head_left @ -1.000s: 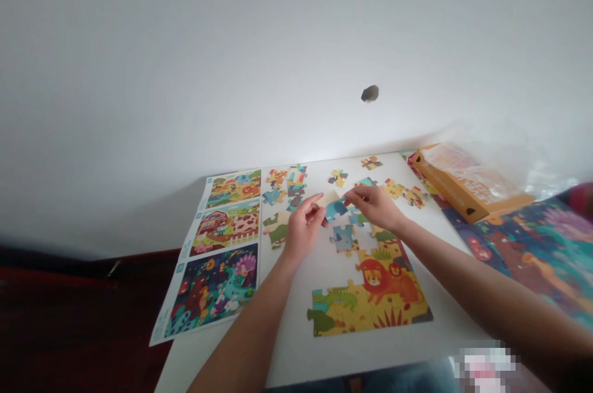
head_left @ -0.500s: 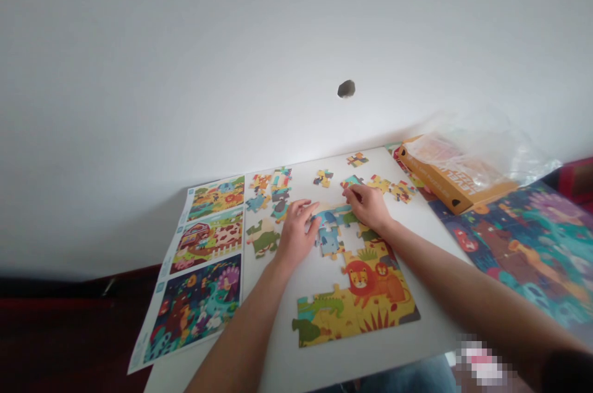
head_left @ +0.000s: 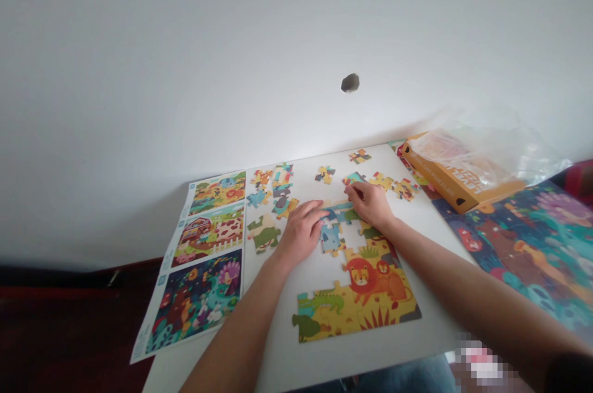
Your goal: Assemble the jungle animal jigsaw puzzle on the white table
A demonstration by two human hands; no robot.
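A partly joined jigsaw puzzle (head_left: pixel 375 285) with lions and a crocodile lies on the table. My left hand (head_left: pixel 301 231) rests palm down at its upper left, fingers stretched over the blue elephant pieces (head_left: pixel 330 238) and partly hiding them. My right hand (head_left: pixel 373 204) is at the upper right of the joined part, its fingers curled in and the fingertips pressed together. Whatever they pinch, if anything, is hidden. Just beyond those fingertips lies a teal and red puzzle piece (head_left: pixel 354 178). Left of my left hand is a green puzzle piece (head_left: pixel 264 235).
More loose pieces (head_left: pixel 282 180) lie along the back left, with others (head_left: pixel 405 189) at the back right. A picture sheet (head_left: pixel 210 235) covers the table's left side. On the right are an orange puzzle box (head_left: pixel 445 180), a clear plastic bag (head_left: pixel 504 146) and a dark animal puzzle (head_left: pixel 519 245).
My left hand has slid slightly right, its fingers now covering more of the upper elephant piece. My right hand stays in nearly the same place, and the view has shifted a little.
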